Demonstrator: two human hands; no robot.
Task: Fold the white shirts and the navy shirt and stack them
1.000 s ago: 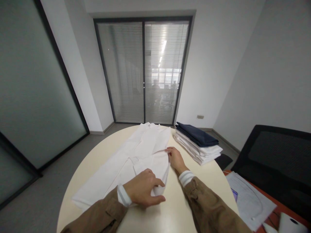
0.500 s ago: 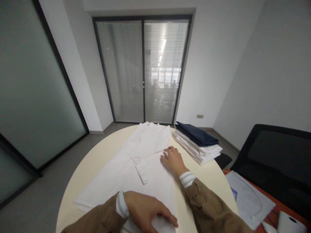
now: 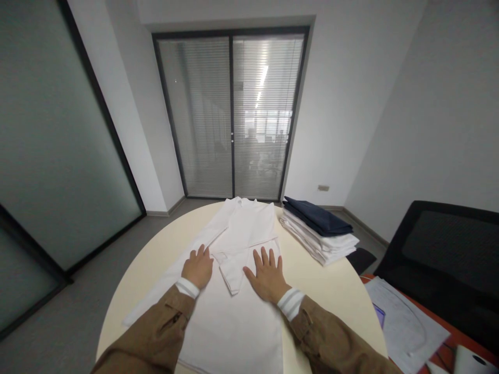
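Note:
A long-sleeved white coat-like garment [image 3: 234,332] lies spread along the round table, its right side folded inward. One sleeve [image 3: 231,275] is bent over the middle, its cuff toward me. My left hand [image 3: 198,267] rests on the garment left of that sleeve, fingers slightly bent and a little apart, its palm hidden. To the right of the sleeve, my right hand [image 3: 267,278] lies flat on the folded side with fingers spread. The collar end [image 3: 241,202] points to the table's far edge.
A stack of folded white clothes [image 3: 312,244] with a dark navy folded garment [image 3: 317,215] on top stands at the table's right edge. The pale round table [image 3: 331,291] borders a red-brown surface with papers [image 3: 405,317]. A black mesh chair [image 3: 448,259] stands right.
My left hand has moved from the near edge forward and left, beside the sleeve. My right hand has come slightly back toward me and flattened, fingers spread.

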